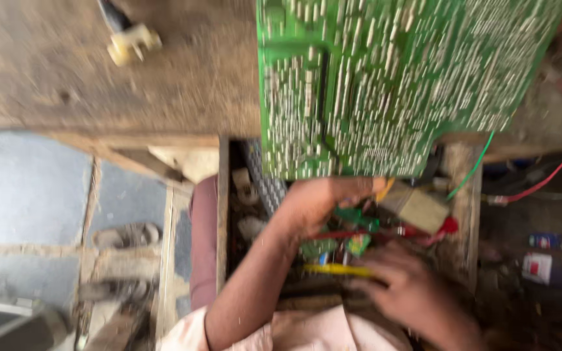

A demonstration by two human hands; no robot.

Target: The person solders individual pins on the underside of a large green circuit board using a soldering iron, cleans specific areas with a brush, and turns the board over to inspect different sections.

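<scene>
Both hands are down in an open wooden drawer (pixel 466 214) full of small parts. The left hand (pixel 313 205) has its fingers (pixel 352 188) curled among green and red bits just under the edge of a big green circuit board (pixel 391 78); whether they grip anything cannot be told through the blur. The right hand (pixel 401 279) lies lower, its fingertips (pixel 365 270) touching a yellow stick-like tool (pixel 333 268), grasp unclear. Just beyond the left fingers sits a tan box-shaped part (pixel 417 209). Red and green wires (pixel 541 179) trail off to the right. The board lies on a worn wooden bench (pixel 99 78).
</scene>
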